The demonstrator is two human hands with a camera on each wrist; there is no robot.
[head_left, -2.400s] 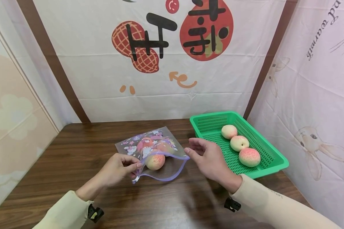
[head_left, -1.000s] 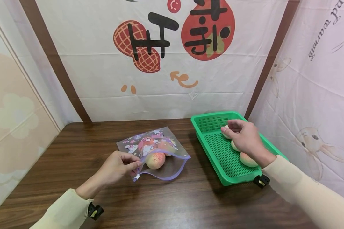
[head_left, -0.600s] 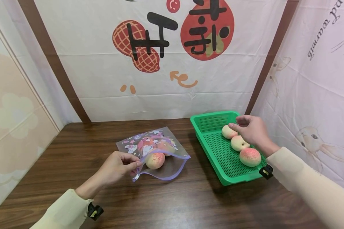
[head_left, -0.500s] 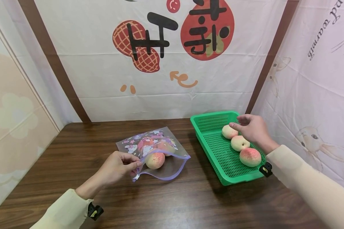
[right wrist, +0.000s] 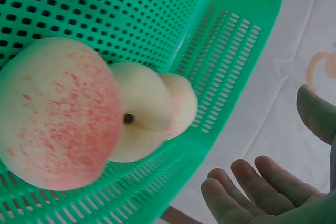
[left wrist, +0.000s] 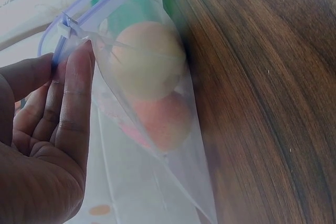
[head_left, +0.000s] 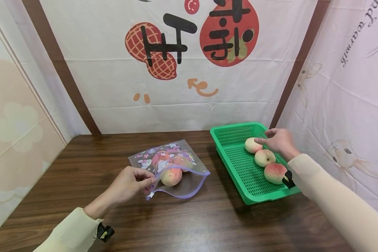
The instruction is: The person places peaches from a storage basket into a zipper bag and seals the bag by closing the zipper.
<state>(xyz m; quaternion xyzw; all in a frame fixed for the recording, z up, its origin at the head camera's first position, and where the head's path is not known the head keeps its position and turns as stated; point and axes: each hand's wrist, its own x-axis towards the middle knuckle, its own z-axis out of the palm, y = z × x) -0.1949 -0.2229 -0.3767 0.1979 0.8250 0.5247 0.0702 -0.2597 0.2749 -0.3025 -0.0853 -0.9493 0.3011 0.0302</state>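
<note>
My left hand (head_left: 128, 183) pinches the purple-edged rim of a clear zip bag (head_left: 151, 159) printed with cartoon figures, close to its white slider (left wrist: 64, 31). The bag lies on the table with its mouth gaping towards me. Inside it are two peaches; the nearer peach (head_left: 171, 176) sits in the mouth, and the other peach (left wrist: 165, 121) shows through the plastic behind. My right hand (head_left: 280, 142) hovers over the far right side of a green basket (head_left: 231, 171), fingers and thumb apart. Its thumb tip overlaps the farthest peach (head_left: 252, 145) in the head view.
Two more peaches lie in the basket: a pale peach (head_left: 264, 158) in the middle and a redder peach (head_left: 274, 173) nearest me. The brown wooden table (head_left: 176, 224) ends at a printed cloth wall (head_left: 182, 115); another cloth wall (head_left: 349, 168) stands close by the basket.
My right hand has moved right, from beside the bag's mouth to above the basket. It passed over the peaches, then drew back slightly to the right. The left hand and bag have stayed put.
</note>
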